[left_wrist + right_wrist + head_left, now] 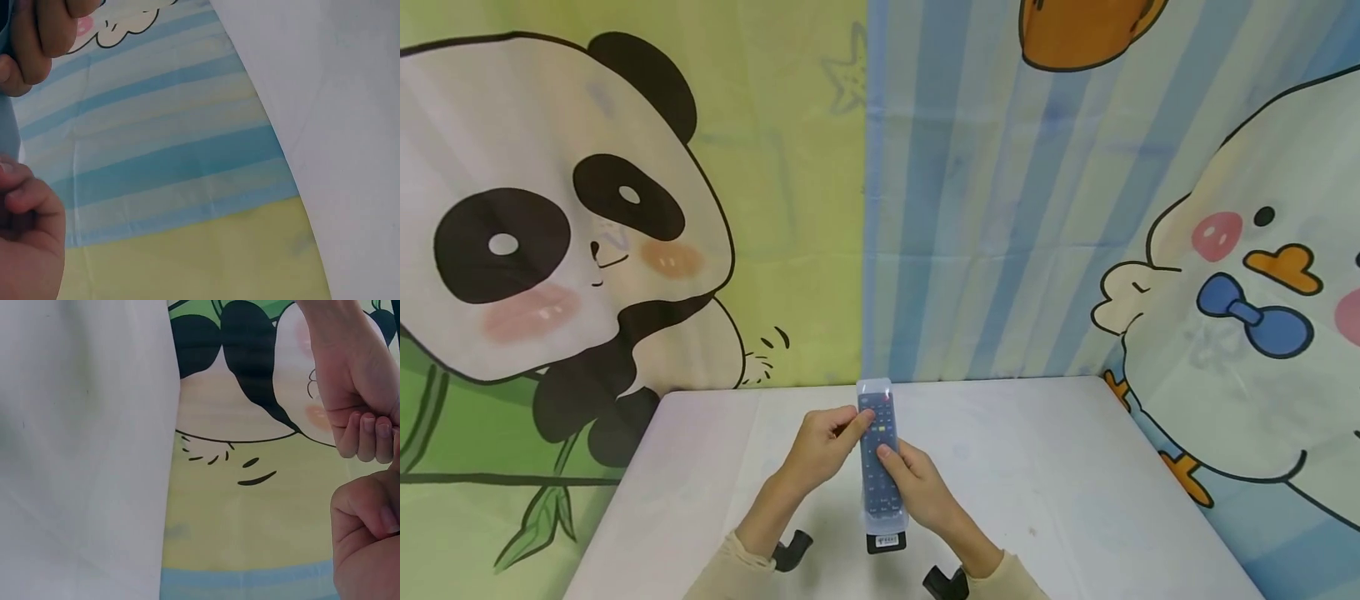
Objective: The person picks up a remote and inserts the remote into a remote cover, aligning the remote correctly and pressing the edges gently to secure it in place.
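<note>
A dark remote control [880,481] with rows of small buttons stands upright over the table, inside a translucent sleeve [874,386]. Its black lower end with a white label [887,542] sticks out of the sleeve. My left hand [820,446] pinches the upper left edge, thumb across the front near the upper buttons. On the lower right side my right hand [919,485] grips it, thumb on the front and fingers behind. In the left wrist view the left hand [31,244] shows curled at the lower left; the right wrist view has the right hand [362,544] at its edge.
A white table [1037,467] lies under the hands. Behind it hangs a printed cloth [805,208] with a panda on the left and a white duck-like figure on the right. Black wrist mounts [793,550] sit by both sleeve cuffs.
</note>
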`<state>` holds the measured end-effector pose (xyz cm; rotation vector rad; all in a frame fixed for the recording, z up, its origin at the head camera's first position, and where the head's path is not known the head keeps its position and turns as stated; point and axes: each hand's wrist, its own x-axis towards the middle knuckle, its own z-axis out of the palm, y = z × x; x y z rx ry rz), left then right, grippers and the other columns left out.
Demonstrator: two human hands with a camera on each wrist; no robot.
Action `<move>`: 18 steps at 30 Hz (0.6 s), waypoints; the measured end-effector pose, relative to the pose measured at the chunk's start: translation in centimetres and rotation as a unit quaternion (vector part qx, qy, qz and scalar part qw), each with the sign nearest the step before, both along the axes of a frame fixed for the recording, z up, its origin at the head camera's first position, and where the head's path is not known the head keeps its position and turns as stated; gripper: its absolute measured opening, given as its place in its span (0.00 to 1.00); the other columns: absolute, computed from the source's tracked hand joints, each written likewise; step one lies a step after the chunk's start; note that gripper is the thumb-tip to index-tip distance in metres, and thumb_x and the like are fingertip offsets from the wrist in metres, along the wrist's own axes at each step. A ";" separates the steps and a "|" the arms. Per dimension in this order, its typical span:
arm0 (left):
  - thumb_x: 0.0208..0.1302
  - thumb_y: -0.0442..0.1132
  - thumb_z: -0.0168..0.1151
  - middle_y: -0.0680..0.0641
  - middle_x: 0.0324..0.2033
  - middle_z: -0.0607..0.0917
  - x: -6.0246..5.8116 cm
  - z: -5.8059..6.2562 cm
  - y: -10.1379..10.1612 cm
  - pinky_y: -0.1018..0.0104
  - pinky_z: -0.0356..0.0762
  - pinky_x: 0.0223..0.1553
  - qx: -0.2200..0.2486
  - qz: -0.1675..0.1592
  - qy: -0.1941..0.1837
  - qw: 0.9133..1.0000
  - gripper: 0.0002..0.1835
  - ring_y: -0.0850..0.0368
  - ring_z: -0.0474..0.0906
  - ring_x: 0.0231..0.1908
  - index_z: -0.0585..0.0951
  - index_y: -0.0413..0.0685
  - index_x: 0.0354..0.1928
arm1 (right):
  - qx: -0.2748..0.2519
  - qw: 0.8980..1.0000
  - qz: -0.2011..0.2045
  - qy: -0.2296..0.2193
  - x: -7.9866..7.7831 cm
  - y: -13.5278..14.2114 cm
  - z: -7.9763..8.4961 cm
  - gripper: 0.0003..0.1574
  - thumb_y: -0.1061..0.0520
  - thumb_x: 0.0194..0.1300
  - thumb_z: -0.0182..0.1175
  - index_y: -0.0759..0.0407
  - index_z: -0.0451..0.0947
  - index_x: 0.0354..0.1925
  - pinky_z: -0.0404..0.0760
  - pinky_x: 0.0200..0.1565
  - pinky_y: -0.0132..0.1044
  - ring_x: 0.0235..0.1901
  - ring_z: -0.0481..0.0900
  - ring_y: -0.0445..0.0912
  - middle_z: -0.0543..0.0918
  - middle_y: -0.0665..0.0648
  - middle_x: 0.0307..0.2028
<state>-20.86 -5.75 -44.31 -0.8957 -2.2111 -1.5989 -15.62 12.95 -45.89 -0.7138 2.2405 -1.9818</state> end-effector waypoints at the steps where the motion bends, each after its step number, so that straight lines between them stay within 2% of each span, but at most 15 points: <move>1: 0.74 0.40 0.60 0.60 0.14 0.68 0.0 0.0 0.0 0.70 0.61 0.15 0.005 -0.009 0.002 1.000 0.18 0.65 0.64 0.17 0.74 0.56 0.21 | -0.003 1.000 0.005 0.002 0.0 0.0 -0.1 0.22 0.56 0.83 0.41 0.71 0.73 0.55 0.83 0.32 0.41 0.31 0.81 0.45 0.79 0.58 0.35; 4: 0.73 0.35 0.59 0.58 0.15 0.70 0.0 -0.2 -0.1 0.69 0.63 0.15 0.025 -0.034 -0.004 0.999 0.17 0.64 0.65 0.17 0.76 0.53 0.23 | -0.013 1.000 0.019 0.016 0.0 0.0 -0.3 0.21 0.57 0.83 0.40 0.72 0.73 0.54 0.83 0.31 0.41 0.29 0.81 0.44 0.79 0.58 0.33; 8: 0.73 0.31 0.58 0.56 0.16 0.70 0.3 -0.4 0.0 0.69 0.62 0.17 0.050 -0.040 -0.046 0.997 0.16 0.63 0.65 0.18 0.76 0.48 0.24 | -0.023 0.999 0.030 0.033 -0.2 -0.1 -0.5 0.20 0.59 0.82 0.40 0.72 0.73 0.53 0.83 0.30 0.40 0.28 0.80 0.43 0.78 0.57 0.32; 11: 0.73 0.30 0.57 0.56 0.16 0.70 0.6 -0.8 0.2 0.70 0.62 0.18 0.051 -0.034 -0.075 0.995 0.17 0.63 0.65 0.19 0.73 0.46 0.23 | -0.022 0.999 0.029 0.037 -0.1 0.0 -0.7 0.19 0.61 0.82 0.40 0.72 0.73 0.53 0.83 0.30 0.40 0.29 0.80 0.42 0.79 0.55 0.32; 15: 0.73 0.33 0.58 0.57 0.16 0.69 0.5 -1.0 0.4 0.71 0.61 0.18 0.032 -0.012 -0.075 0.997 0.18 0.64 0.64 0.19 0.72 0.48 0.22 | -0.014 0.999 0.022 0.043 0.0 0.0 -0.8 0.18 0.63 0.81 0.39 0.72 0.74 0.52 0.83 0.28 0.40 0.27 0.80 0.42 0.79 0.54 0.31; 18: 0.73 0.36 0.60 0.57 0.16 0.71 0.3 -0.7 0.5 0.71 0.62 0.18 0.041 -0.012 -0.074 0.996 0.16 0.64 0.65 0.18 0.76 0.49 0.23 | -0.009 0.998 0.020 0.052 0.0 -0.1 -0.7 0.18 0.64 0.81 0.39 0.70 0.74 0.52 0.82 0.28 0.40 0.27 0.80 0.41 0.79 0.54 0.31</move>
